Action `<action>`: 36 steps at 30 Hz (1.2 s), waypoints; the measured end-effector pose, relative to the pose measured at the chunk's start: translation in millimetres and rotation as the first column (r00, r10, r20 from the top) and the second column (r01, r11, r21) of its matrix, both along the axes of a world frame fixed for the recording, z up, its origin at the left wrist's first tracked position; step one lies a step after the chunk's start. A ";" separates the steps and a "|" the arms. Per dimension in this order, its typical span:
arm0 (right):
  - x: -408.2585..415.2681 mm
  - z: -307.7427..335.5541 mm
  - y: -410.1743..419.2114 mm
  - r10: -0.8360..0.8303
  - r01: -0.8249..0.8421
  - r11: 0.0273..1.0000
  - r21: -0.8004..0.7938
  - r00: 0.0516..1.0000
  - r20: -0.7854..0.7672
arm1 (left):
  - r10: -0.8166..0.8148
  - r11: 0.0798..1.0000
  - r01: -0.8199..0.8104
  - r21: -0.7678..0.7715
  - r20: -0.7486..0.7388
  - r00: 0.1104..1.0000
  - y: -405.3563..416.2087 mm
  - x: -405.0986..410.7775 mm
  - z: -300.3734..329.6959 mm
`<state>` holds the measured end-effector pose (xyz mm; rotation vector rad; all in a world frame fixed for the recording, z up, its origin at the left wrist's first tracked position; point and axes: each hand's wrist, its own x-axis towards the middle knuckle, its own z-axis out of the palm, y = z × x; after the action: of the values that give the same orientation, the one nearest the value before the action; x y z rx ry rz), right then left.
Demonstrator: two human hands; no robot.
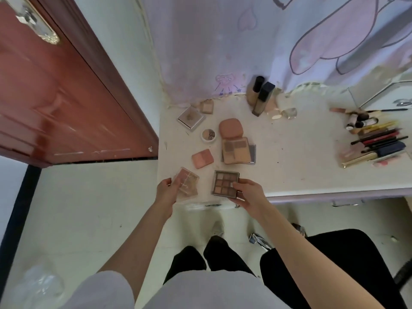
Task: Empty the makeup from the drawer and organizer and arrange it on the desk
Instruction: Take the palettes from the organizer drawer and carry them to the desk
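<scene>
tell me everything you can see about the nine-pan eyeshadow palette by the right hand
The eyeshadow palette is square, with a dark grey-brown frame around a three-by-three grid of pans in beige, tan and brown shades. It looks like plastic or card, and the pans are exposed. It lies roughly flat at the near edge of the white desk, slightly rotated. The right hand grips its near right corner, thumb on top.

There is a single view, from a wide-angle camera worn on the person's head. It looks forward and steeply down, so the white surface [289, 157] fills the upper middle and right, with the floor [78, 208] and the person's own legs below. Both forearms reach up from the bottom edge into the centre. A brown door [55, 97] bends along the left side, curved by the lens. The wall behind the surface closes the top.
</scene>
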<state>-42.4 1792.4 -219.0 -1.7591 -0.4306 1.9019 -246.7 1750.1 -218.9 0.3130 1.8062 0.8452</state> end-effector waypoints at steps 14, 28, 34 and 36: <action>-25.2 -21.2 22.6 0.160 -0.204 0.978 0.043 0.866 0.474 | -0.096 0.994 0.076 -0.075 -0.304 0.948 35.7 -7.9 -19.2; -31.3 -4.7 28.4 0.283 -0.379 0.925 0.022 0.728 0.625 | -0.037 0.998 0.046 0.048 -0.160 0.986 60.6 -49.7 -20.4; -25.6 17.4 38.1 0.193 -0.407 0.906 0.119 0.646 0.738 | -0.101 0.993 0.114 0.043 -0.241 0.965 92.9 -58.3 -19.3; -25.6 22.8 43.7 0.171 -0.429 0.888 0.167 0.643 0.746 | -0.146 0.988 0.154 0.009 -0.285 0.947 97.7 -57.7 -18.8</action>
<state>-68.0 1836.1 -196.3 -2.2312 -1.3343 1.1155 -304.5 1847.8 -237.7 0.6105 2.0056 0.7496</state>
